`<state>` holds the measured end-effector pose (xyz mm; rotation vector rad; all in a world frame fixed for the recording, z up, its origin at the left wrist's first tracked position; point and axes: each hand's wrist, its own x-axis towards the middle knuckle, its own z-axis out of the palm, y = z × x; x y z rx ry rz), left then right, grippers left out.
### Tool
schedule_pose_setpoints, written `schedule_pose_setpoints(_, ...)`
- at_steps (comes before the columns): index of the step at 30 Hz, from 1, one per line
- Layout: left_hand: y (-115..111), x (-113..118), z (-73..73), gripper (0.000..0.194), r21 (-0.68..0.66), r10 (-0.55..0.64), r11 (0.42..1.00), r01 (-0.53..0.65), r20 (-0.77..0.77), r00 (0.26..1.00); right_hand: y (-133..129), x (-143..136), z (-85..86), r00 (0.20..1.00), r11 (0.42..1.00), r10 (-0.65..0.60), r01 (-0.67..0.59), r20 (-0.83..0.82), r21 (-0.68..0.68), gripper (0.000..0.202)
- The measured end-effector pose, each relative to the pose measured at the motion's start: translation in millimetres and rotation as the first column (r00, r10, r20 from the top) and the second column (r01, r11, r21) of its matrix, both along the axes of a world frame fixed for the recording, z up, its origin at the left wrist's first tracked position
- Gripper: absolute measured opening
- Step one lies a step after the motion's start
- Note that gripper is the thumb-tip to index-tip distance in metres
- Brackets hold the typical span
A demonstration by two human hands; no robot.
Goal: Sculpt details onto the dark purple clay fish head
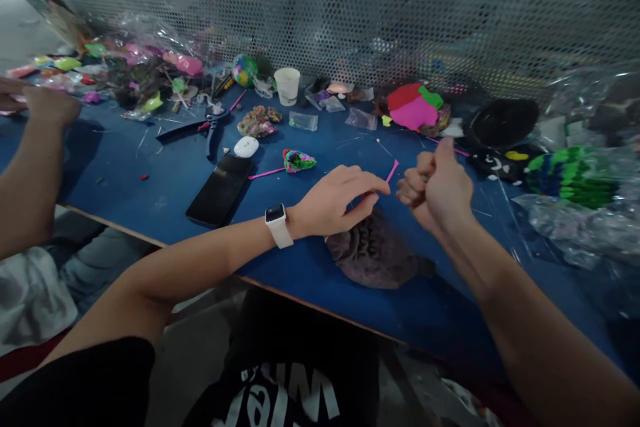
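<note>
My left hand, with a white-banded watch on its wrist, is above the table, thumb and forefinger pinched together. A thin pink clay tool with a flared end sticks up from those fingertips; its lower part is hidden. To the right, my right hand is closed, fingers curled and thumb pointing up; whatever lies inside it cannot be seen. Below and between both hands sits a large grey-brown clay piece, with curved ridges on its left half and a narrow tail at the right. My left hand covers part of its upper edge.
A phone, a white case, pliers and a multicoloured clay piece lie left. Behind stand a paper cup and a perforated metal screen. Clay shapes and plastic wrap crowd the right. Another person's arm reaches in left.
</note>
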<state>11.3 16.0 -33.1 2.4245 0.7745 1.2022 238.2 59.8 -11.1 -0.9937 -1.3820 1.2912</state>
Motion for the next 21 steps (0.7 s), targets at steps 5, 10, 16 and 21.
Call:
schedule_pose_setpoints(5,9,10,-2.1,0.04,0.15,0.171,0.976,-0.155,-0.101,0.98,-10,-13,-8.8,0.998,0.999,0.049,-0.05,-0.029,-0.015,0.075)
schedule_pose_setpoints(10,17,12,-3.8,0.038,0.212,0.232,0.959,-0.188,-0.209,0.95,-23,-20,-9.8,0.989,0.988,0.14,-0.143,0.045,0.059,0.065)
schedule_pose_setpoints(16,22,2,1.0,0.034,0.259,0.241,0.949,-0.178,-0.24,0.94,-27,-15,-4.3,0.965,0.971,0.21,-0.225,0.156,0.086,0.045)
schedule_pose_setpoints(21,26,-3,2.9,0.023,0.268,0.222,0.95,-0.157,-0.233,0.947,-32,-13,-1.0,0.955,0.963,0.266,-0.268,0.132,-0.004,0.05)
